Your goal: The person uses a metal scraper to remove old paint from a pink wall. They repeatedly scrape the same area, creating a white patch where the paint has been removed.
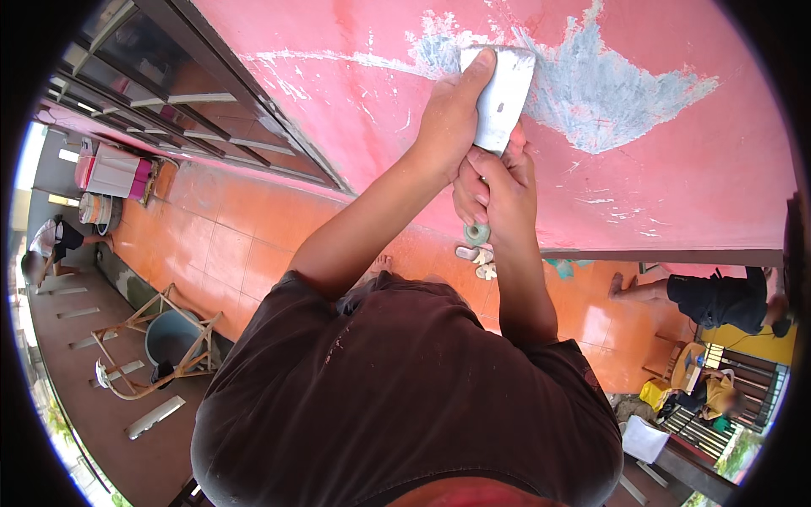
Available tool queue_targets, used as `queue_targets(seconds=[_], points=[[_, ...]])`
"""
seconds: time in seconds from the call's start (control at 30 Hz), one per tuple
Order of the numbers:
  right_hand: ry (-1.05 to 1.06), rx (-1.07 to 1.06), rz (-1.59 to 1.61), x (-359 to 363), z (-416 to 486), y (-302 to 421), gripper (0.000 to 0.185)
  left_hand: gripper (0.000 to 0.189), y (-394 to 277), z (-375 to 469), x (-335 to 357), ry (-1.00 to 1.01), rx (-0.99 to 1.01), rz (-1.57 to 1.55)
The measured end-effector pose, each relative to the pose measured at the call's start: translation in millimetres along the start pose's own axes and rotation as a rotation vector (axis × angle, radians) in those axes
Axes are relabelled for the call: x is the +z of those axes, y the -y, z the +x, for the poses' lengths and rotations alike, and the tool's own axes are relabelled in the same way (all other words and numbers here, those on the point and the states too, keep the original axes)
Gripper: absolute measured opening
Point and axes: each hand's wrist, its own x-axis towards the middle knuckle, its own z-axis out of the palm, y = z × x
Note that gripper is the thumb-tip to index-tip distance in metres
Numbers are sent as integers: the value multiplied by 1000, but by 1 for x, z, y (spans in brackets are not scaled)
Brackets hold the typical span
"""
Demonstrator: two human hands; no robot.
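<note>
Both hands grip one wide-bladed metal scraper (505, 104) in front of the pink painted wall (640, 190). My left hand (451, 117) holds the blade from its left side, the thumb lying flat on the metal. Lower down, my right hand (507, 184) wraps the handle, whose greenish end (476, 234) shows below the fingers. The blade's broad edge points up the wall and overlaps the left part of a stripped blue-grey patch (608, 95); whether it touches the wall cannot be told. Thin white scratches run leftward from there.
A dark-framed window (184, 95) borders the wall on the left. Sandals (478, 256) lie on the orange tile floor (215, 247) near my feet. A wooden frame (171, 355) surrounds a blue-grey tub (172, 336) at left. People are at left (54, 247), right (716, 298) and lower right (716, 393).
</note>
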Motion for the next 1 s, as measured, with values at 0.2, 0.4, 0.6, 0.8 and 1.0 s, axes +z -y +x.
queue_targets(seconds=[0.2,0.4,0.6,0.8,1.0], points=[[-10,-2,-13,-9,-3,-5,8,56,6,-1,1,25,2,102],[-14,-10,13,-8,-4,-3,9,56,11,0,1,-15,-8,89],[12,-30,-26,-10,5,-2,10,56,2,3,3,37,79,40],[-11,-7,0,-9,-2,6,18,56,3,6,10,4,70,48],[-69,-7,-16,-9,-11,1,25,57,15,0,10,-44,15,42]])
